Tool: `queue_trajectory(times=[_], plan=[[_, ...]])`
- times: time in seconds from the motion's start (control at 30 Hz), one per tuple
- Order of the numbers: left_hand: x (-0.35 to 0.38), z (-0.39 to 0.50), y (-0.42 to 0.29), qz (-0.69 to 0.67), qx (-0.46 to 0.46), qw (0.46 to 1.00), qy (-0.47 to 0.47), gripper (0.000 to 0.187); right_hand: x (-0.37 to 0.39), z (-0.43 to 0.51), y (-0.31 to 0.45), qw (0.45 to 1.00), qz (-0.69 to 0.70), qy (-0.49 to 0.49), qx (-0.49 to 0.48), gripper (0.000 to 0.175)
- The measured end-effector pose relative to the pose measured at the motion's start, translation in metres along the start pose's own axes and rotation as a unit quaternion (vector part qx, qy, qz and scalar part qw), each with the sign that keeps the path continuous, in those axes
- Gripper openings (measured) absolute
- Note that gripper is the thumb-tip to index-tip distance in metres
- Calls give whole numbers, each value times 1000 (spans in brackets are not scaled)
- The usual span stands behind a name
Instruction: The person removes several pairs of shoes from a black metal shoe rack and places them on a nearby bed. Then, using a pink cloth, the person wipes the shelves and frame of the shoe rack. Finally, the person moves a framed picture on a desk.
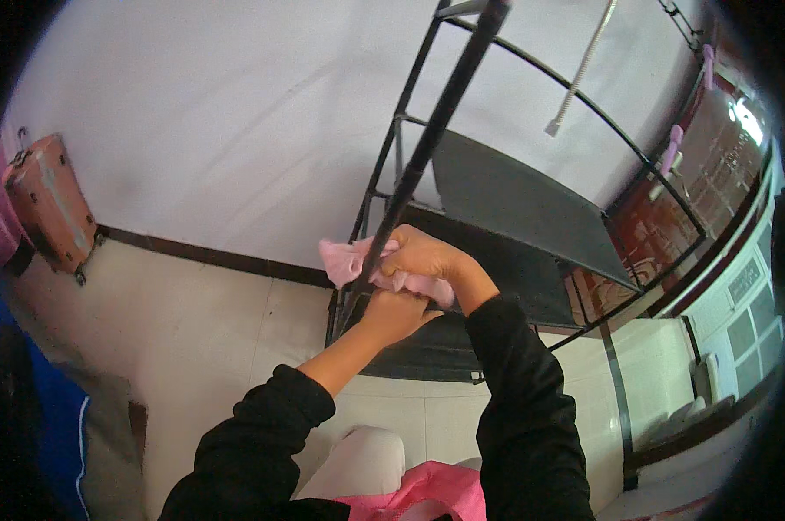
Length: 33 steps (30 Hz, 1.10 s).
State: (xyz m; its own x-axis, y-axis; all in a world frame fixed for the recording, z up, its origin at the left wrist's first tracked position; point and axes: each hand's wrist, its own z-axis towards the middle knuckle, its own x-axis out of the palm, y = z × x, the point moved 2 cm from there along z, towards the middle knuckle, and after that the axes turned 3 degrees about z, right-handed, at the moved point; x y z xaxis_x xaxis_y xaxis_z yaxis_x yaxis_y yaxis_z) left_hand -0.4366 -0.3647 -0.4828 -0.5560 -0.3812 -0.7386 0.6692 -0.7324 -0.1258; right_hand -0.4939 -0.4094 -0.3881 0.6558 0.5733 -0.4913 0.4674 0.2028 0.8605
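Note:
A pink cloth (pixel 343 262) is wrapped around a black metal post of a shelf rack (pixel 425 146). My right hand (pixel 425 257) grips the cloth against the post, its fingers curled. Just below it, my left hand (pixel 395 319) reaches up to the same cloth and post; its fingers are largely hidden behind them, with the thumb pointing right. The cloth sticks out to the left of the post and hangs out under my right hand. Behind my hands are the rack's dark fabric shelves (pixel 516 202).
An orange-pink suitcase (pixel 57 202) stands by the wall at the left. Blue fabric (pixel 53 404) lies at the lower left. A beige corrugated tube (pixel 584 71) hangs before the wall. A pink bag (pixel 425 495) is close to my legs. Light tiles cover the floor.

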Motion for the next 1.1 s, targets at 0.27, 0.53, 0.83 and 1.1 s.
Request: queue_trajectory(times=[0.27, 0.53, 0.83, 1.1], plan=[[-25, 31, -14, -404, -22, 913, -52, 35, -1, -141, 34, 965, -87, -159, -187, 42], [10, 2, 18, 88, 79, 988, -100, 46, -83, -187, 58, 792, -77, -554, -247, 46], [19, 6, 1, 67, 81, 990, -96, 45, -240, -23, -23, 716, -613, -279, 184, 41], [3, -11, 30, 103, 79, 989, -65, 47, -103, 62, 102, 892, -117, -381, -211, 30]])
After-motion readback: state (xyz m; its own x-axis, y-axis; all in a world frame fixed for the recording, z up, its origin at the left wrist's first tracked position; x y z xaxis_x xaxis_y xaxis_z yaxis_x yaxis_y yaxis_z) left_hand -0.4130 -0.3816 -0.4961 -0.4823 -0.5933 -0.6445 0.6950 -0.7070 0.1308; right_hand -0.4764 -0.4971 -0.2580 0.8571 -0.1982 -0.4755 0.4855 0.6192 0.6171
